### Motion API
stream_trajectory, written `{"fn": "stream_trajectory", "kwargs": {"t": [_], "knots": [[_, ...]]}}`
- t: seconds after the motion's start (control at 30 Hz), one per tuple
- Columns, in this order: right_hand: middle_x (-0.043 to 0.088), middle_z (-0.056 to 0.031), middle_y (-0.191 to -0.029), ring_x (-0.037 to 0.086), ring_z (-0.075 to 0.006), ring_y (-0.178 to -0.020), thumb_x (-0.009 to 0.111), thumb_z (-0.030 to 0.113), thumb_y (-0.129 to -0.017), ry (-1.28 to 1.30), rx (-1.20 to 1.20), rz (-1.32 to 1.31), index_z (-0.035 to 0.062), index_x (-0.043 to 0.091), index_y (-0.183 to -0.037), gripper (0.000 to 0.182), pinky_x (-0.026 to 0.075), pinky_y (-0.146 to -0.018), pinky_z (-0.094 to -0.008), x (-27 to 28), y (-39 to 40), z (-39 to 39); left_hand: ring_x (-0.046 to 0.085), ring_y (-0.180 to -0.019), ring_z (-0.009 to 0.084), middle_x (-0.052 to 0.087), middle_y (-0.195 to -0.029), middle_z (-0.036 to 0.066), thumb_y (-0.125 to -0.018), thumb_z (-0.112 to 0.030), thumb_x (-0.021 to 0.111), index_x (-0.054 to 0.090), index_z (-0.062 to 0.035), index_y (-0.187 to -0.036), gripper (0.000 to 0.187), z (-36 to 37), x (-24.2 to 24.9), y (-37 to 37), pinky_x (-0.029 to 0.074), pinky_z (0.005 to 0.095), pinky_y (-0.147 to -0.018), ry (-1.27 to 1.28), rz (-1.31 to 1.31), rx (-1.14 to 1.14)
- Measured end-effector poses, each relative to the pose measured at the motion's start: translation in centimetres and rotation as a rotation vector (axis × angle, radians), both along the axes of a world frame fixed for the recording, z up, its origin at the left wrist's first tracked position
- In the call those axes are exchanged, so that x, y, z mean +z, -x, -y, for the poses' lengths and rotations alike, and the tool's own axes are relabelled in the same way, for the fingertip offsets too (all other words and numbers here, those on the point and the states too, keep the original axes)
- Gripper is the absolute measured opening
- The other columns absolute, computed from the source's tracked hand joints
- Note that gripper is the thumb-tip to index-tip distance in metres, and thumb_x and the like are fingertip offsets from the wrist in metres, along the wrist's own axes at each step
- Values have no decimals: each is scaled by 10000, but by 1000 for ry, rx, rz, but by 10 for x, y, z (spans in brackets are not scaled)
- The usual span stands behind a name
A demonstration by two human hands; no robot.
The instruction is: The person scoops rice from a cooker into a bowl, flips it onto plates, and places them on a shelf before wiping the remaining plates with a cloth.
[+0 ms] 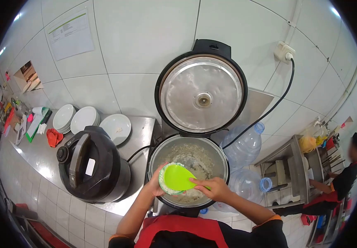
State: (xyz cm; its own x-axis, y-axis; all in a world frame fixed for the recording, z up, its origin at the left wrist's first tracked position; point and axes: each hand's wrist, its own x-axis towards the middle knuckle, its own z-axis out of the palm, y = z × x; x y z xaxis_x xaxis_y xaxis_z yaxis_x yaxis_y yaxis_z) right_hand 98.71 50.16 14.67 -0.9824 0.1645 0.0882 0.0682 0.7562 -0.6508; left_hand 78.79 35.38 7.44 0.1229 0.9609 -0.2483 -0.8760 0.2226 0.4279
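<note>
Above the open rice cooker [224, 153] my left hand [157, 182] grips a small bowl [162, 187] of white rice by its side. My right hand [215, 190] is closed around the handle of a lime-green rice paddle [177, 177]. The paddle's broad blade lies over the bowl and hides most of the rice in it. Inside the cooker pot, cooked rice [195, 159] clings to the bottom and wall. The cooker's round metal-lined lid [203, 82] stands raised against the tiled wall.
A closed black pressure cooker [100, 165] stands on the steel counter [139, 128] at left, with stacked white plates [84, 119] behind. Large clear water bottles [244, 142] stand right of the rice cooker. A black cord [275, 103] runs to the wall socket. A co-worker [344, 182] stands at a sink, far right.
</note>
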Motion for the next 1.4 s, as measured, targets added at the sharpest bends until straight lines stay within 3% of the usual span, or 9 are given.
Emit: {"fn": "stream_trajectory", "kwargs": {"t": [0.37,0.53,0.67,0.87,0.97,1.1,1.17,1.23,1.4], "knots": [[629,-165,-831,620,-307,-711,539,258,-854,280,12,-302,171,590,-1137,300,479,-622,-347,-42,-6,-4,523,-1011,472,544,-1160,146,-822,-634,291,452,-152,-1258,670,-7,-3,-28,499,565,-645,69,165,157],[630,-160,-884,621,-292,-752,532,258,-858,65,-473,-35,156,601,-1119,288,485,-631,-331,-44,9,-12,551,-982,432,546,-1163,140,-828,-621,282,494,-118,-1202,661,-10,-10,-48,486,565,-643,30,174,178],[638,-152,-818,615,-302,-651,527,298,-863,208,-341,-547,166,605,-1115,294,481,-578,-346,-41,1,-9,565,-928,459,551,-1156,145,-837,-609,252,453,-120,-1245,669,-8,13,-55,503,551,-594,-83,170,204],[639,-127,-955,648,-245,-780,587,197,-832,-24,-534,152,143,617,-1095,270,482,-696,-278,0,1,-26,573,-925,447,551,-1151,150,-833,-605,260,453,-104,-1235,671,-6,-1,-61,512,544,-591,-89,232,167],[643,-118,-935,634,-272,-779,596,215,-826,229,-302,-361,144,630,-1073,259,485,-706,-281,-12,-6,-24,574,-949,417,552,-1155,150,-845,-584,271,466,-95,-1221,647,-1,7,-65,512,538,-649,-72,204,207],[640,-121,-977,651,-219,-778,581,213,-840,36,-53,-129,109,628,-1070,256,480,-722,-271,7,-2,-13,562,-997,378,555,-1157,150,-862,-543,312,482,-77,-1202,601,4,11,-70,465,541,-794,-24,233,367],[652,-143,-912,642,-226,-703,556,203,-856,-118,-469,34,94,594,-1120,288,469,-615,-323,12,18,-29,548,-1019,377,535,-1184,156,-866,-532,324,471,-66,-1219,603,19,3,-66,412,543,-888,-137,402,283],[663,-102,-827,577,-122,-585,513,176,-883,24,-353,-571,14,554,-1156,319,429,-534,-270,-36,31,-55,542,-1027,379,525,-1195,158,-868,-532,316,462,-64,-1230,610,41,17,-66,412,534,-894,-142,339,342],[379,21,-563,315,-12,-414,459,208,-914,706,-383,-528,44,377,-1319,444,265,-384,-160,5,32,36,511,-1072,385,481,-1246,161,-871,-534,282,399,-47,-1280,646,120,39,-51,387,533,-923,-306,262,447]]}}
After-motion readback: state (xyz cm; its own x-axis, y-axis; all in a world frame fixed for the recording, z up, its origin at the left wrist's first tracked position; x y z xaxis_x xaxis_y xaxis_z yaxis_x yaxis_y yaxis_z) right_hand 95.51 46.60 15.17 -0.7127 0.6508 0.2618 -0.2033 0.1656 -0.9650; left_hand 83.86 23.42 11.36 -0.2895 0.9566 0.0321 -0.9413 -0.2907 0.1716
